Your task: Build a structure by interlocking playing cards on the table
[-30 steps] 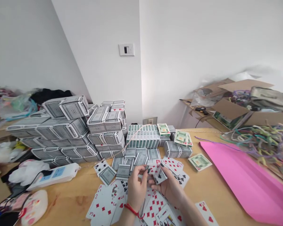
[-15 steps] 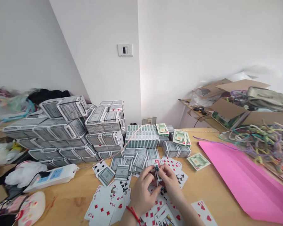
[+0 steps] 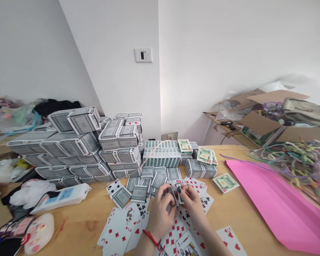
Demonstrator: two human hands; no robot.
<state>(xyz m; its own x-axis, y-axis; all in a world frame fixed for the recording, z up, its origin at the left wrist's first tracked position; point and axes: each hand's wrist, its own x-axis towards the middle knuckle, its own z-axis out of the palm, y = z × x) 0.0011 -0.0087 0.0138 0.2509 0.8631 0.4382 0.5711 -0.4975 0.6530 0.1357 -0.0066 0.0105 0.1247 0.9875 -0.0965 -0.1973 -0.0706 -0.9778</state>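
My left hand (image 3: 160, 213) and my right hand (image 3: 191, 203) meet low in the middle of the view, both pinched on one folded playing card (image 3: 176, 194) held on edge between them. Under them, loose face-up playing cards (image 3: 122, 231) lie spread on the wooden table (image 3: 229, 213). A red string sits round my left wrist. Small face-down cards (image 3: 140, 193) lie just beyond my hands.
Wrapped bundles of card decks (image 3: 77, 145) are stacked at the left. A row of decks (image 3: 161, 156) and green-backed decks (image 3: 225, 182) stand behind. Pink paper (image 3: 272, 206) lies at right, with coloured cords (image 3: 296, 160) and cardboard boxes (image 3: 261, 124). A white power strip (image 3: 61, 197) lies at left.
A second ago the card was held flatter and wider between my hands. My hands have drawn together and the card now stands folded on edge.
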